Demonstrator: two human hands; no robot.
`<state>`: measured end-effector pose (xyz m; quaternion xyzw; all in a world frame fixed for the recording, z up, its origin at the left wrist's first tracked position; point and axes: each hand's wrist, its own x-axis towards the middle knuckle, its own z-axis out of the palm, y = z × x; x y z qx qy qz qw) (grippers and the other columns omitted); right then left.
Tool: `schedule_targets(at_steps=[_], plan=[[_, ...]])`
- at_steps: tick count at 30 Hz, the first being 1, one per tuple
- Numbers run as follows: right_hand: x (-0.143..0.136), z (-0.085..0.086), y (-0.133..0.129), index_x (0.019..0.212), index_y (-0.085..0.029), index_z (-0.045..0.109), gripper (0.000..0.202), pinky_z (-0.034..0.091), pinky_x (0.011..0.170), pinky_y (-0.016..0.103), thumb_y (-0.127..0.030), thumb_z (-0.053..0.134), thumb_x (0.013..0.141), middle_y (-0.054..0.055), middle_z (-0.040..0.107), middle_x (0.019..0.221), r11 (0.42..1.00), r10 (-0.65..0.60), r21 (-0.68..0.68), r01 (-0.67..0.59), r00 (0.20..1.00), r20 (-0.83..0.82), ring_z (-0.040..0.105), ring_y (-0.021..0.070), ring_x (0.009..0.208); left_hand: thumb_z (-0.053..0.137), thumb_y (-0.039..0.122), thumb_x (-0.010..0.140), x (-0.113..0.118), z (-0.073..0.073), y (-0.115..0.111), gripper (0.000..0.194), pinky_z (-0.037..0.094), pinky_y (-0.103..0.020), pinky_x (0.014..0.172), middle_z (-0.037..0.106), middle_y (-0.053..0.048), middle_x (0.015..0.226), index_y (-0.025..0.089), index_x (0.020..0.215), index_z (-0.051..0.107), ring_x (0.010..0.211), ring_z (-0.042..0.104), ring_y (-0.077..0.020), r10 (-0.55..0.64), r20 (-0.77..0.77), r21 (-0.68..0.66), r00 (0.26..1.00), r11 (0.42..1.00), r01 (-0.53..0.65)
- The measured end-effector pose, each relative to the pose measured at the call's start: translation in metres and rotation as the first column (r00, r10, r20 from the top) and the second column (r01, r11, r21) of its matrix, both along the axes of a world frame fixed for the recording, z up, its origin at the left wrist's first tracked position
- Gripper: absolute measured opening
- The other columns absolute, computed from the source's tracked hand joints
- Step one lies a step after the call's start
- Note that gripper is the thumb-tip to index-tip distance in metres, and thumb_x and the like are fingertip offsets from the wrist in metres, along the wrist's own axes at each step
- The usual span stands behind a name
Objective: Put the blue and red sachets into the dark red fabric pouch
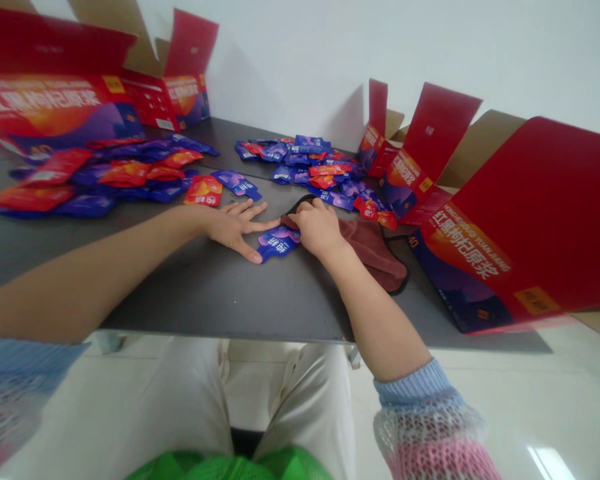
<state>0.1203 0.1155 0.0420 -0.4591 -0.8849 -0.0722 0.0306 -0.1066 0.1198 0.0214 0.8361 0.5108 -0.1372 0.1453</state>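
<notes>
A blue pouch (279,242) lies flat on the grey table (195,293) between my hands. My left hand (234,227) is spread beside it, with thumb and fingertips at the pouch's left and upper edges. Closed on a bunched part of a brown cloth (373,250), my right hand (316,223) presses it at the pouch's upper right. The rest of the cloth trails to the right under my forearm. Just behind my left hand lie a red pouch (203,191) and another blue pouch (237,182).
Piles of red and blue pouches lie at the left (125,173) and back centre (300,159). Open red boxes stand at the left (55,110), back left (185,93) and right (490,247), with smaller ones (407,170) behind. A white wall (290,60) rises behind the table.
</notes>
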Motion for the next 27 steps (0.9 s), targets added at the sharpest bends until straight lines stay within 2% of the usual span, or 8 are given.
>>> schedule_targets(at_steps=[3,10,13,15,17,20,24,27], plan=[[0.002,0.003,0.000,0.125,-0.024,0.069,0.040,0.043,0.092,0.044,-0.018,0.039,0.099,0.013,0.064,0.125,0.998,-0.001,-0.061,0.002,1.000,0.019,0.046,0.0312,0.117,0.063,0.084,0.062,-0.001,-0.002,0.002,0.117,0.005,-0.056,0.118,-0.009,-0.003,0.169,0.041,0.157,0.011,0.150,-0.010,-0.0459,0.009,0.011,0.000,1.000,1.000,-0.009],[0.001,0.017,-0.021,0.124,-0.031,0.071,0.039,0.042,0.093,0.048,-0.025,0.039,0.101,0.012,0.061,0.129,0.993,0.033,-0.117,-0.030,0.999,0.028,0.043,0.0334,0.120,0.064,0.085,0.061,-0.001,-0.004,0.003,0.117,0.004,-0.057,0.118,-0.011,-0.003,0.168,0.041,0.157,0.015,0.150,-0.010,-0.0464,0.014,0.015,-0.007,1.000,1.000,-0.014],[-0.004,0.017,-0.027,0.121,-0.032,0.072,0.038,0.041,0.093,0.044,-0.025,0.041,0.101,0.010,0.061,0.129,0.978,0.134,-0.161,-0.135,0.991,-0.017,0.044,0.0313,0.118,0.063,0.085,0.061,-0.002,-0.005,0.003,0.116,0.003,-0.055,0.119,-0.011,-0.003,0.168,0.038,0.158,0.019,0.151,-0.010,-0.0455,0.024,-0.007,-0.002,1.000,1.000,-0.025],[-0.004,0.014,-0.024,0.119,-0.034,0.073,0.039,0.040,0.094,0.039,-0.019,0.044,0.098,0.007,0.061,0.129,0.934,0.276,-0.216,-0.285,0.959,-0.072,0.046,0.0266,0.113,0.064,0.084,0.060,-0.002,-0.005,0.004,0.115,0.002,-0.053,0.120,-0.010,-0.002,0.168,0.036,0.157,0.024,0.151,-0.009,-0.0455,0.032,-0.024,-0.001,0.999,0.999,-0.032],[-0.001,0.011,-0.018,0.117,-0.034,0.074,0.045,0.038,0.096,0.035,-0.009,0.047,0.093,0.003,0.062,0.127,0.857,0.419,-0.273,-0.437,0.899,-0.124,0.049,0.0221,0.109,0.064,0.084,0.060,-0.002,-0.005,0.003,0.115,0.002,-0.053,0.120,-0.009,-0.002,0.169,0.035,0.157,0.027,0.151,-0.008,-0.0462,0.033,-0.028,0.003,0.999,0.999,-0.033],[0.004,0.008,-0.007,0.115,-0.034,0.075,0.057,0.036,0.100,0.032,0.003,0.046,0.083,0.001,0.063,0.125,0.761,0.527,-0.334,-0.556,0.830,-0.181,0.052,0.0181,0.109,0.063,0.085,0.060,-0.001,-0.004,0.003,0.116,0.003,-0.053,0.120,-0.009,-0.002,0.169,0.035,0.157,0.025,0.150,-0.008,-0.0467,0.027,-0.033,-0.001,0.999,1.000,-0.027],[0.007,0.009,0.000,0.111,-0.028,0.077,0.060,0.039,0.100,0.027,0.008,0.047,0.073,0.000,0.068,0.121,0.698,0.524,-0.394,-0.598,0.802,-0.288,0.060,0.0150,0.108,0.061,0.087,0.059,-0.001,-0.004,0.003,0.118,0.005,-0.054,0.120,-0.008,-0.004,0.169,0.036,0.158,0.021,0.151,-0.007,-0.0456,0.014,-0.046,0.010,0.999,1.000,-0.013],[0.008,0.011,0.002,0.104,-0.023,0.079,0.058,0.044,0.094,0.022,0.010,0.047,0.068,0.000,0.073,0.114,0.690,0.411,-0.452,-0.566,0.819,-0.400,0.065,0.0135,0.104,0.061,0.086,0.059,-0.001,-0.004,0.003,0.117,0.006,-0.054,0.119,-0.006,-0.003,0.169,0.038,0.157,0.019,0.151,-0.006,-0.0456,0.015,-0.037,0.018,0.999,1.000,-0.015]])
